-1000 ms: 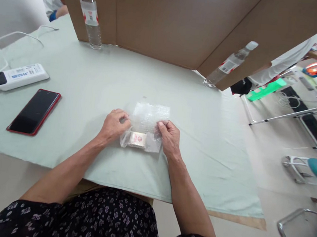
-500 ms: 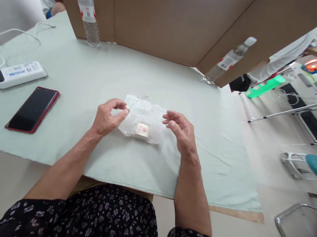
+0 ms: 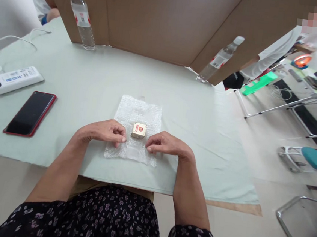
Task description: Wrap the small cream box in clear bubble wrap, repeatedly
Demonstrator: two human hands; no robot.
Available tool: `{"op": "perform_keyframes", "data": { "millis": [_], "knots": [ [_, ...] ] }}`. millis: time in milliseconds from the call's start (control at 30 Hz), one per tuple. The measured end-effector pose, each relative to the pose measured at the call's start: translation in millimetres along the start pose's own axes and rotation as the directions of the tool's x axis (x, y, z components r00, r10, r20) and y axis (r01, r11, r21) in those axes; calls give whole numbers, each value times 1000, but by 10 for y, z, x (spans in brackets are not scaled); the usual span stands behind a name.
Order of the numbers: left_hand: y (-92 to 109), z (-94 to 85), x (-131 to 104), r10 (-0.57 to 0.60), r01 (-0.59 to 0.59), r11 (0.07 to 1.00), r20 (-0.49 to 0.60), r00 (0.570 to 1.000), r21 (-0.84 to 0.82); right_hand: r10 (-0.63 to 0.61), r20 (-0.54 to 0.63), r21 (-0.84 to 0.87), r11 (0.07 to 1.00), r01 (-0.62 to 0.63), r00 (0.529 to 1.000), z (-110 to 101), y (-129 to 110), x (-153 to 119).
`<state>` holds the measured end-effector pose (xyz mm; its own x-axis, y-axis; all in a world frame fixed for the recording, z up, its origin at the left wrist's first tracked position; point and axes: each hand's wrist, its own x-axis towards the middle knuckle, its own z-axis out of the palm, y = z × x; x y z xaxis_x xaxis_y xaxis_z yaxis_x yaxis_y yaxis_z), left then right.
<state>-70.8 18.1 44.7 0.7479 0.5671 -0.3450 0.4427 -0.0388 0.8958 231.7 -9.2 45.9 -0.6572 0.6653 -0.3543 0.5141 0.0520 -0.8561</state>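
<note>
A sheet of bubble wrap (image 3: pixel 138 107) lies spread on the cloth in front of me. On its middle rests a small cream-coloured box (image 3: pixel 139 130) with red print on top. To the left of the box, my left hand (image 3: pixel 110 132) has its fingers curled, thumb against them, pinching at the wrap. My right hand (image 3: pixel 164 143) is curled the same way just right of the box, its fingertips low on the wrap. Both hands are apart from the box. Some fingertips are hidden under the hands.
A phone with a red case (image 3: pixel 31 113) and a white power strip (image 3: pixel 18 79) lie at the left. Water bottles stand at the back left (image 3: pixel 83 24) and back right (image 3: pixel 218 60), against a cardboard screen (image 3: pixel 162 24). A pale green cloth (image 3: pixel 198 119) covers the table.
The bubble wrap has been unfolded towards me and now lies flatter and larger. The box shows uncovered. Both hands have come down and closer to me, with fingers curled in.
</note>
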Motion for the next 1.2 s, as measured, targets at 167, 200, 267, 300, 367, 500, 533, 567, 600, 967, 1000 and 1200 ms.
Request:
{"op": "perform_keyframes", "data": {
  "millis": [167,200,267,300,367,500,533,567,600,967,1000,1200],
  "knots": [
    [-21,72,84,110,-75,992,-383,917,104,-141,-548,-115,989,93,824,123,22,130],
    [-34,88,111,175,-107,980,-462,869,170,-195,-589,-170,979,116,785,177,18,185],
    [-79,117,170,305,-149,934,-511,804,324,-296,-555,-299,943,146,777,290,3,307],
    [-108,133,201,351,-155,904,-482,803,399,-327,-523,-356,923,146,787,334,-3,359],
    [-168,171,259,352,-119,858,-401,846,500,-342,-528,-410,904,120,777,355,7,405],
    [-223,277,336,224,-3,788,-282,933,616,-209,-813,-275,961,-40,544,78,212,205],
    [-224,301,348,212,7,775,-270,939,632,-154,-863,-232,967,-106,481,-28,302,120],
    [-224,320,358,205,13,766,-264,943,643,-103,-897,-200,962,-187,430,-129,396,35],
    [-226,334,366,202,16,761,-261,944,649,-57,-914,-179,946,-272,402,-218,485,-42],
    [-310,420,484,259,38,729,-326,909,683,-346,-574,-534,845,-19,742,112,252,226],
    [-304,419,492,258,42,727,-330,908,685,-307,-480,-538,843,0,822,162,236,267],
    [-297,248,390,156,63,724,-253,955,686,-114,-382,-527,842,-115,917,115,330,197]
  ]
}}
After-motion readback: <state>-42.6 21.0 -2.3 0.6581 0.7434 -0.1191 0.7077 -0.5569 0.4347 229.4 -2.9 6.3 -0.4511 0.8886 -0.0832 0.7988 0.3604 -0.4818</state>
